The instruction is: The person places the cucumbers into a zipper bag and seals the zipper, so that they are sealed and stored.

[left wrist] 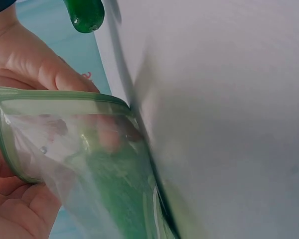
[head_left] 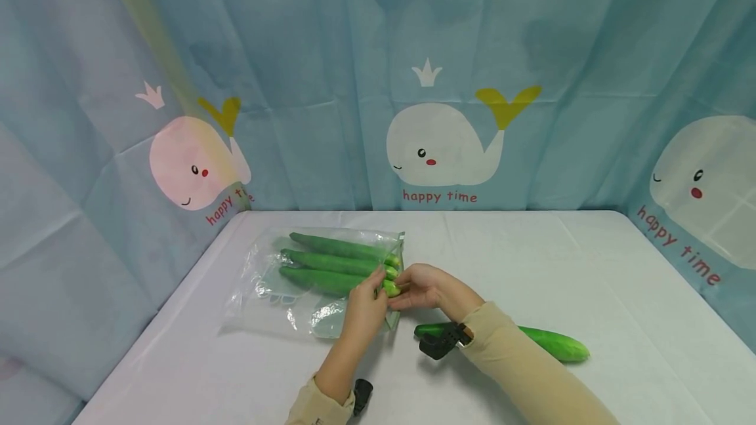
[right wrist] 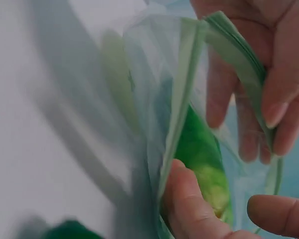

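Observation:
A clear zip bag [head_left: 251, 310] with a green-edged mouth lies on the table, its opening to the right. Three long cucumbers [head_left: 336, 262] lie side by side inside, pale ends at the mouth. My left hand [head_left: 365, 310] pinches the bag's green rim [right wrist: 239, 62] and holds the mouth apart. Fingers of my right hand [head_left: 422, 287] reach into the mouth at the end of the nearest cucumber [right wrist: 202, 159]; the thumb stands apart from them. Another cucumber [head_left: 558, 345] lies on the table, partly hidden under the right forearm.
The white-covered table [head_left: 502, 248] meets a blue curtain [head_left: 307, 84] printed with whales at its back and sides. A black wrist camera [head_left: 438, 343] hangs under the right wrist, close to the loose cucumber.

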A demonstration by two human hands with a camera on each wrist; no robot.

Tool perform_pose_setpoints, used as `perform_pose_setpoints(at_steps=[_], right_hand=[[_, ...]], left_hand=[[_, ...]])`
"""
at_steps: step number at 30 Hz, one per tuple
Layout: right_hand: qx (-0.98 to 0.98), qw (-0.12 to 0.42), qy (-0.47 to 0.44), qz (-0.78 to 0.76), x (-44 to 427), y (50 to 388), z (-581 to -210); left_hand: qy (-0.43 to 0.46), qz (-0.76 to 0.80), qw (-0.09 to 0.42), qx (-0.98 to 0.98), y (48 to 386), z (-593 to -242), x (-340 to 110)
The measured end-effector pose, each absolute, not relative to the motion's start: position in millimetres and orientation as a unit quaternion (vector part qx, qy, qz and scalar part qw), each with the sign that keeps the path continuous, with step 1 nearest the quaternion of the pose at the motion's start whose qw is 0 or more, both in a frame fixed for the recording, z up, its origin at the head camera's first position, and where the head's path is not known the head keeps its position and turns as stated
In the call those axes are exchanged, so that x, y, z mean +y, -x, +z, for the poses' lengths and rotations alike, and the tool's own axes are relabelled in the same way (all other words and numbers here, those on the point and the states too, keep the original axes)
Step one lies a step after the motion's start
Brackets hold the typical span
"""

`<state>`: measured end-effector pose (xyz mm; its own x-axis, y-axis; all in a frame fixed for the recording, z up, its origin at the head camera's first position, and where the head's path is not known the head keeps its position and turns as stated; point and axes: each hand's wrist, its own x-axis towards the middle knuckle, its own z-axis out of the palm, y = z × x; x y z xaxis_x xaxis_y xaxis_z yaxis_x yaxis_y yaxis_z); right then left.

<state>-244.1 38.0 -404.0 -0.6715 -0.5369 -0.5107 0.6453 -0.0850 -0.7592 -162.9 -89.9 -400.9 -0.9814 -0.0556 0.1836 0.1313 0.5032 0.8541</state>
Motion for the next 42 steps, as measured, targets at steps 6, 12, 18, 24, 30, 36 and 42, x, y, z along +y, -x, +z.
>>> perform_pose_setpoints(at_steps=[6,12,18,24,30,36,42], right_hand=[[0.578,0.385,-0.055,-0.717,55,245,-394],[0.628,0.361,-0.02,-0.689,83,243,-385],[0.675,0.349,0.034,-0.649,116,242,-378],[0.725,0.356,0.101,-0.581,151,241,-372],[0.749,0.368,0.151,-0.53,186,241,-370],[0.769,0.392,0.183,-0.472,216,241,-373],[0.778,0.445,0.21,-0.392,235,241,-374]], left_hand=[[0.015,-0.489,0.101,-0.867,163,-401,-89],[0.011,-0.49,0.105,-0.865,163,-401,-88],[0.015,-0.505,0.099,-0.858,163,-405,-89],[0.015,-0.506,0.096,-0.857,164,-407,-90],[0.015,-0.513,0.091,-0.854,164,-406,-91],[0.015,-0.512,0.089,-0.854,163,-404,-90],[0.017,-0.511,0.093,-0.855,161,-404,-90]])
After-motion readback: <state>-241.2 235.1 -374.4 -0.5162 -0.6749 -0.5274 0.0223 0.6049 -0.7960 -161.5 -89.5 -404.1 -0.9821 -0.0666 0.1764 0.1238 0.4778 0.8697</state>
